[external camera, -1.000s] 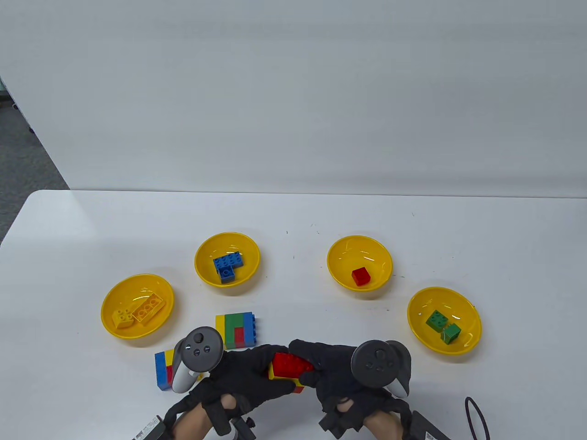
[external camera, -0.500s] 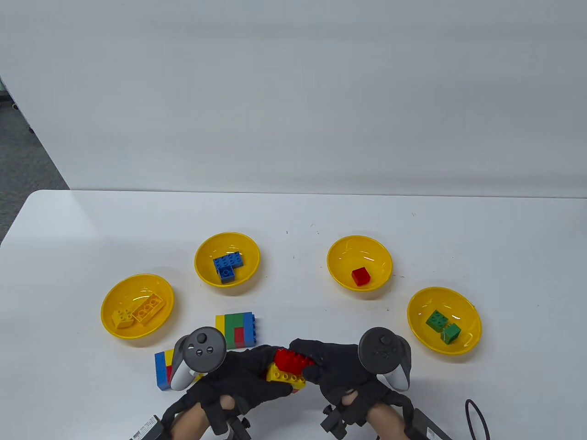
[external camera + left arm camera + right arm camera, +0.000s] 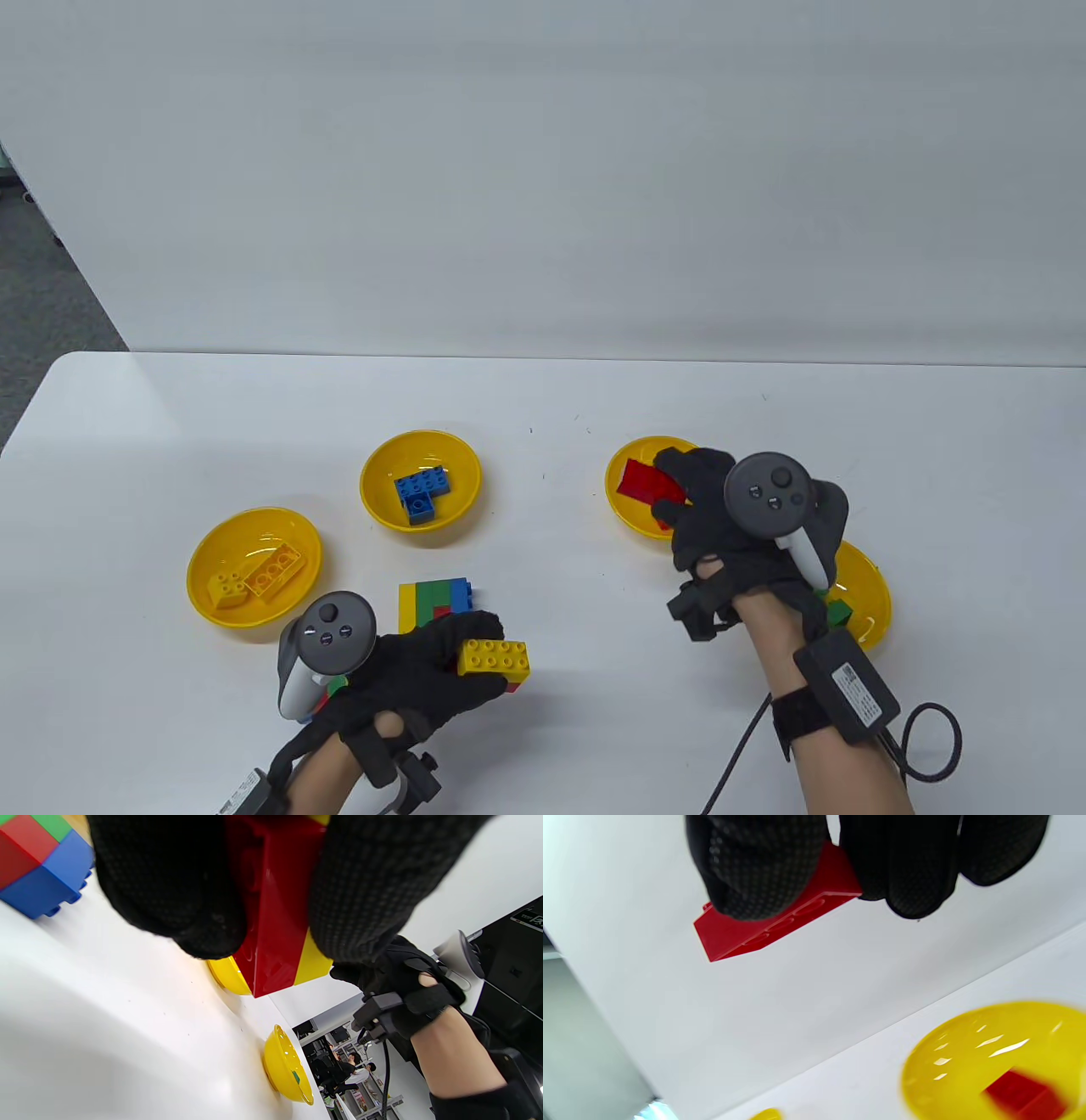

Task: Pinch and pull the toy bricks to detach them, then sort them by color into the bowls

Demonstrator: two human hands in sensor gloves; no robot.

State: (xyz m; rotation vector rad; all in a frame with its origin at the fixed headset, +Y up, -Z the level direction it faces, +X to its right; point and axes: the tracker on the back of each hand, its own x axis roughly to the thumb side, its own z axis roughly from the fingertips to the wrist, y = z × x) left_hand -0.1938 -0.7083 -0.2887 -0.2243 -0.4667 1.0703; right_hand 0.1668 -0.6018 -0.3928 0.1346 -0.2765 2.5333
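My right hand (image 3: pixel 666 486) pinches a long red brick (image 3: pixel 640 482) just over the bowl for red (image 3: pixel 618 508). In the right wrist view the red brick (image 3: pixel 780 921) sits between thumb and fingers, above that bowl (image 3: pixel 967 1052), where a small red brick (image 3: pixel 1022 1094) lies. My left hand (image 3: pixel 475 658) grips a yellow brick (image 3: pixel 501 658) with a red piece (image 3: pixel 271 921) still joined beneath it, low over the table. A mixed brick block (image 3: pixel 437 598) lies just behind that hand.
The bowl with yellow bricks (image 3: pixel 254 564) stands at the left, the blue-brick bowl (image 3: pixel 420 480) behind it, and the green-brick bowl (image 3: pixel 870 594) under my right wrist. Another joined cluster (image 3: pixel 329 692) is mostly hidden under my left tracker. A cable (image 3: pixel 933 739) trails at the lower right.
The red brick came off the yellow one. My right hand carried it up and right to the red bowl; my left hand shifted left, keeping the yellow piece.
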